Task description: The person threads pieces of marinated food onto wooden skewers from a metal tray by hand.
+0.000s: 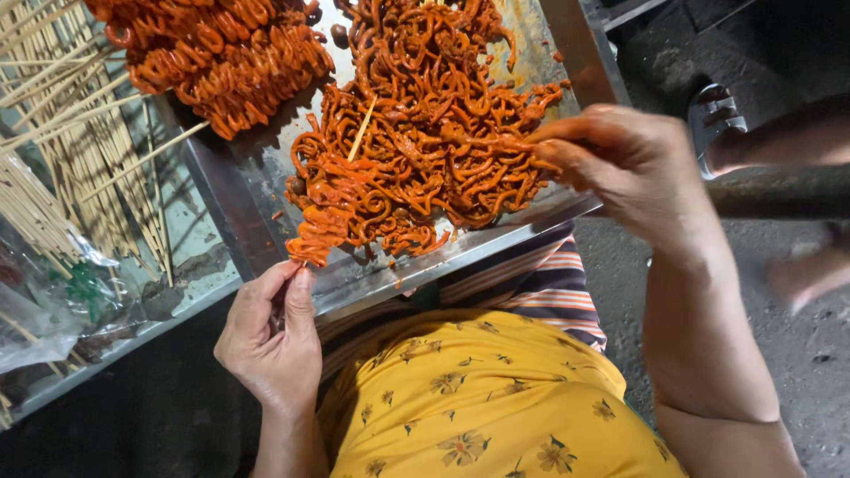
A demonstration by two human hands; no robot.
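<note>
Between the hands, the left hand (270, 341) pinches a loaded skewer (329, 217) upright for threading; the right hand (624, 168) grips a sauced strip (496, 142) over the tray (257, 177).

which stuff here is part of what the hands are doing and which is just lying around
In use:
left hand holding the half-filled skewer
right hand pulling a strip from the marinated pile
metal tray

Lying about:
finished skewers
spare bamboo sticks
plastic bag
</note>
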